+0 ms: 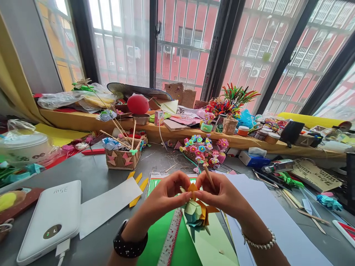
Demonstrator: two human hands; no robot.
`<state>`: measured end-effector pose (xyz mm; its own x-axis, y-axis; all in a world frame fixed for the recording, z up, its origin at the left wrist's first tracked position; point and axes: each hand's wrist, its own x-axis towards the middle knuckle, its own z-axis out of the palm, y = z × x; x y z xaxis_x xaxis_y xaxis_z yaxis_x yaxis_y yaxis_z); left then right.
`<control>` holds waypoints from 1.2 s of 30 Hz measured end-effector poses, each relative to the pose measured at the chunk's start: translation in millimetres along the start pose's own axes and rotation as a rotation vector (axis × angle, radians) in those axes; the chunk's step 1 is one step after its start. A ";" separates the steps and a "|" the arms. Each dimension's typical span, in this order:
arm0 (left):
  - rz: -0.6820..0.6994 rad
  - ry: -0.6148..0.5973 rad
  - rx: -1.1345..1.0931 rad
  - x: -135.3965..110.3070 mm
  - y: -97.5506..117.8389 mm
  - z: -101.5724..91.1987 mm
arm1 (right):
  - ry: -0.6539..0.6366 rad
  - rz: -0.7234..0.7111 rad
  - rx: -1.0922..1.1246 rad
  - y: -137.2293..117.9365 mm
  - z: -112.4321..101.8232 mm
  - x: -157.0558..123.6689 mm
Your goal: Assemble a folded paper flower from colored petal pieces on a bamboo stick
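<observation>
A folded-paper flower in pale green, teal and orange is held between my two hands over the green mat. My left hand pinches the flower's upper edge from the left. From the other side, the thumb and fingers of my right hand close on the same edge. An orange paper petal stands up between the fingertips. A thin wooden stick is tucked in the fingers of my right hand and points up. The fingertips hide part of where the petal meets the flower.
Below lie a green mat, a patterned ruler and pale green paper. White sheets spread to the right. Yellow paper strips, a white power bank and a cardboard box are left.
</observation>
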<state>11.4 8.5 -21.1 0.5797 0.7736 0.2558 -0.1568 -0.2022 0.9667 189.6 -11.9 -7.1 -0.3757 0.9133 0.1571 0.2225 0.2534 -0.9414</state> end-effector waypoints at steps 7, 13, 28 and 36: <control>0.061 0.014 0.022 1.2 0.6 2.7 | 0.003 -0.052 -0.070 0.0 -5.2 -1.2; 0.031 0.017 0.028 0.4 2.9 2.2 | -0.031 -0.062 -0.080 -1.0 -8.4 -1.4; 0.093 0.060 0.022 0.4 -1.2 2.4 | 0.039 -0.066 -0.029 0.7 1.2 0.8; 0.085 0.061 0.024 0.4 -2.4 0.5 | 0.056 -0.087 -0.074 0.1 2.8 -1.1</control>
<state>12.4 9.1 -23.3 0.5151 0.7883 0.3366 -0.1839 -0.2819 0.9417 187.5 -13.8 -8.2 -0.3462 0.9027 0.2555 0.2579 0.3534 -0.8992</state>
